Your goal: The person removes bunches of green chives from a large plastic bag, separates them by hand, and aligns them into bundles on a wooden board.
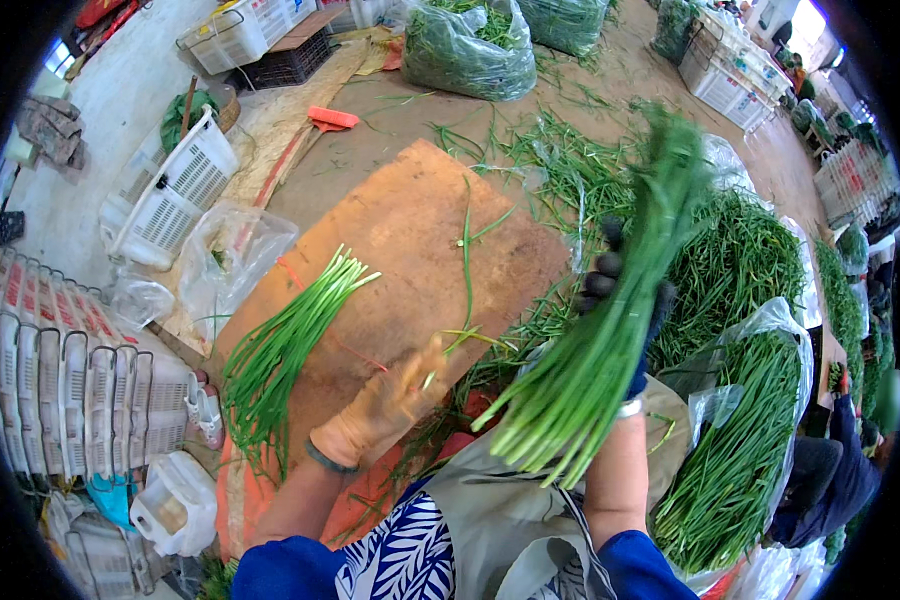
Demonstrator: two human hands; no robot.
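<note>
Head | right grip (603, 278): holding green stalks (588, 372), well apart from board-edge bunch (296, 352) | left grip (390, 402): blurred, unclear

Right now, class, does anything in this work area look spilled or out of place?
Yes: loose stalks lie scattered over the floor beyond the board, pointing every way, unlike the aligned bunch in the right hand. A few stray stalks also lie on the board, apart from the tidy bundle.

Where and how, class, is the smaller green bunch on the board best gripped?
Probably around the middle, from above and the right, where the left hand is near: the bunch lies slanted on the board, stems roughly parallel; its leafy tips look looser.
</note>
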